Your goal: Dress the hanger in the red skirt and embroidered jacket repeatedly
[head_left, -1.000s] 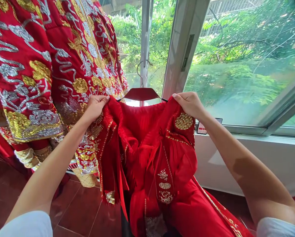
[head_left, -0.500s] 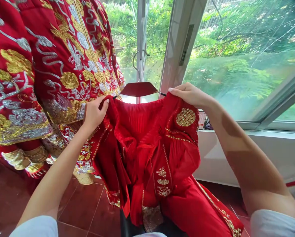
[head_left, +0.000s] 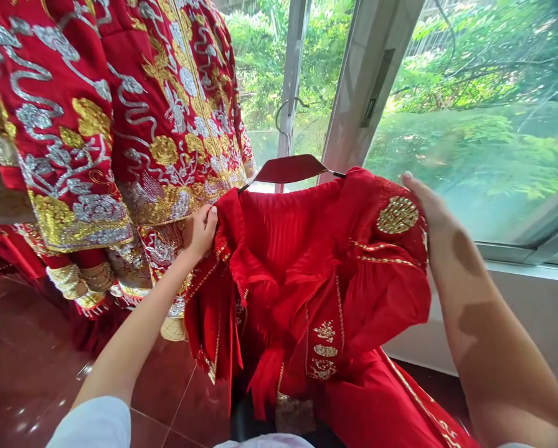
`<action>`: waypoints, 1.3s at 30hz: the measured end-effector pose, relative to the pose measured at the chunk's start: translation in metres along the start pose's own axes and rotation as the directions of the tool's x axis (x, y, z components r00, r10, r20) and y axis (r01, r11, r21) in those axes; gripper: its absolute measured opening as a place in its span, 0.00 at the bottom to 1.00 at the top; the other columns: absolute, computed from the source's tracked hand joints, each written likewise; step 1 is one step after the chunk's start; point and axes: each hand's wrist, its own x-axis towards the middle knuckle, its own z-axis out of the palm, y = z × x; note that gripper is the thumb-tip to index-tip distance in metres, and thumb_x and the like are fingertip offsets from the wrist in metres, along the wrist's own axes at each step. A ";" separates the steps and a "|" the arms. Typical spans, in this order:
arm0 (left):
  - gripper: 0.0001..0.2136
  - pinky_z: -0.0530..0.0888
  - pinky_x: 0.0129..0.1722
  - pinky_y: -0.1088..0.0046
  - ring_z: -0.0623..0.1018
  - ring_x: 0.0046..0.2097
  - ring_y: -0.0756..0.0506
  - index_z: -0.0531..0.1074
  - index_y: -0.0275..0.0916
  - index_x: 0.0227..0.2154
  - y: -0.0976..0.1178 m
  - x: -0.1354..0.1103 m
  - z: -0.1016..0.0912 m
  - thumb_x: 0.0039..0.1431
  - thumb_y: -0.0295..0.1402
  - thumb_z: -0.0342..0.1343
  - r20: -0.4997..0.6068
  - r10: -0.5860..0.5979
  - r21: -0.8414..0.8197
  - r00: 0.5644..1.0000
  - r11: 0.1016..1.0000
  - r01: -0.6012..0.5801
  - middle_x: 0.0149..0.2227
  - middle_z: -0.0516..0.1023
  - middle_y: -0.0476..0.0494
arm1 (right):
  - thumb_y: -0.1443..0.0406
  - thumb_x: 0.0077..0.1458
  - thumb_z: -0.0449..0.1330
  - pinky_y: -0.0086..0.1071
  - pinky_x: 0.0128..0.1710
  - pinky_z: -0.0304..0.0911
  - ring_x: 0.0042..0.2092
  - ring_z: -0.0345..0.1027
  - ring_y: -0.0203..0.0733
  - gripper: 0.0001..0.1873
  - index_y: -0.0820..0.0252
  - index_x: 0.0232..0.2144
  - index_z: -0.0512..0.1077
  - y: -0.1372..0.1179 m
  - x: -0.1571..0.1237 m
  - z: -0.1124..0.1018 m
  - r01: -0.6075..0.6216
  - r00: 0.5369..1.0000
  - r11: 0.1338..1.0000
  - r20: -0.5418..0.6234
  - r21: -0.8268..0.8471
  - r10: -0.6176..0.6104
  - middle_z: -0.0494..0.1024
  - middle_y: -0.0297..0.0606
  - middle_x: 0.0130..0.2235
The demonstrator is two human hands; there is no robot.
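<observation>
Head view: left hand [head_left: 202,233], centre left, pinches a red garment [head_left: 302,249]; right hand [head_left: 428,208], right of centre, adjoins its edge, fingers' closure indeterminable.

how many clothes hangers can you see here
1: the hanger, at the neck of the red garment. More may be hidden inside the embroidered garments on the left.

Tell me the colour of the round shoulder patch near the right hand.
Gold; the round patch shows best in the head view.
</observation>
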 end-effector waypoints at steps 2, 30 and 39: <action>0.18 0.67 0.37 0.69 0.73 0.33 0.45 0.67 0.40 0.30 0.001 -0.004 -0.002 0.64 0.42 0.36 -0.035 -0.009 0.018 0.999 1.000 0.010 0.29 0.74 0.44 | 0.54 0.61 0.42 0.37 0.32 0.60 0.30 0.69 0.45 0.24 0.59 0.25 0.70 0.000 0.003 0.002 -0.137 0.988 0.963 0.101 0.232 0.116 0.75 0.50 0.27; 0.11 0.65 0.27 0.75 0.71 0.24 0.51 0.71 0.39 0.26 0.078 -0.098 -0.048 0.61 0.35 0.50 -0.173 0.207 0.220 0.963 0.961 -0.168 0.22 0.74 0.51 | 0.76 0.53 0.50 0.31 0.28 0.55 0.28 0.60 0.38 0.12 0.59 0.24 0.67 0.055 -0.123 0.094 0.482 0.647 0.420 -0.011 -0.769 -0.762 0.70 0.38 0.26; 0.15 0.71 0.45 0.66 0.74 0.43 0.42 0.75 0.34 0.40 0.035 0.061 -0.047 0.57 0.40 0.54 0.320 0.263 -0.161 0.910 0.962 -0.222 0.37 0.77 0.42 | 0.62 0.53 0.55 0.36 0.41 0.62 0.43 0.68 0.42 0.14 0.57 0.42 0.73 -0.048 -0.059 -0.002 0.631 0.770 0.774 -0.078 -0.051 -0.633 0.75 0.46 0.45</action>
